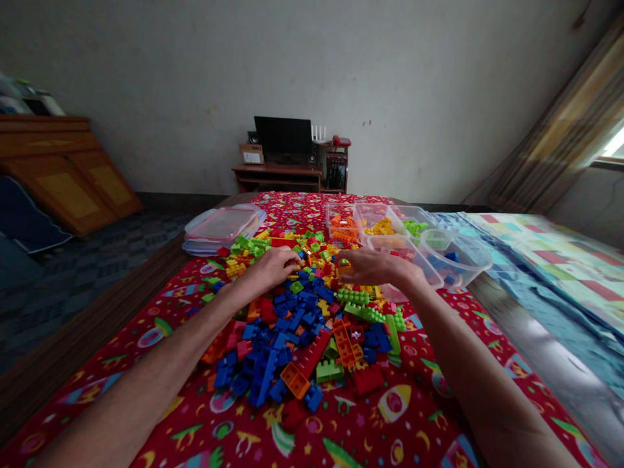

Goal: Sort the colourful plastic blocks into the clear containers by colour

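A big mixed heap of plastic building bricks (297,318) lies on the red patterned tablecloth (195,403), with many blue ones toward me. My left hand (273,266) hangs over the far left part of the heap, its fingers curled together; whatever is in them is hidden. To the right, my right hand (368,265) reaches over the heap with thumb and fingers apart. A yellow brick (345,272) shows in that gap, and I cannot tell whether the hand touches it. Green bricks (353,297) lie just below this hand.
Clear plastic boxes at the right back hold orange bricks (343,227), yellow bricks (380,226) and green bricks (415,227). A round clear tub (475,260) has blue bricks inside. Stacked lids (221,224) lie at the left. A bed (550,260) adjoins the table's right side.
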